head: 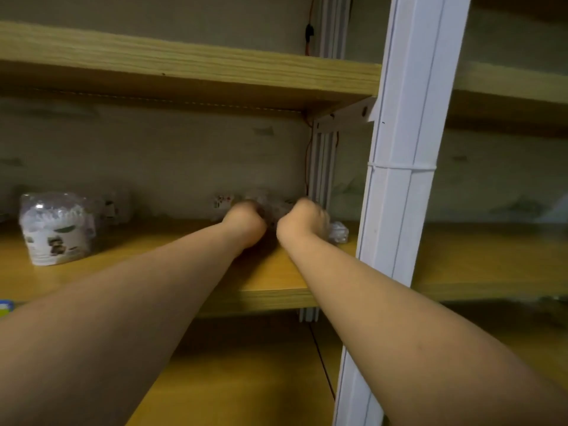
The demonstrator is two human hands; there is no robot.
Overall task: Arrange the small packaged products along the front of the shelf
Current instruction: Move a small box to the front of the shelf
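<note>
Both bare arms stretched deep into the shelf bay, reaching for the back wall. Left hand (246, 221) curled knuckles-up, fingers folded over the clear crinkly plastic-wrapped small packages (273, 207) bunched at the rear right corner; seemingly gripping 1 of them, though the fingertips are hidden behind the knuckles. Right hand (302, 219) likewise curled, close beside the left, apparently clutching more of the same wrapping, with a crumpled clear corner of plastic (338, 232) sticking out just to its right. Blurred throughout, so exact count of packages in the cluster impossible to tell.

Further out, to the left: 1 white cup-shaped product in clear wrap (55, 229), standing upright partway back on the yellowish wooden shelf board (270, 281), with another dim wrapped item (110, 207) behind it near the wall. White metal upright post (399, 179) just right of the right forearm.

Judged progress: early. Front strip of the board bare in view, nothing yet lined up along the edge. Still to do: drawing the gripped packages forward, setting them along the front, then bringing the left-hand items up too.
</note>
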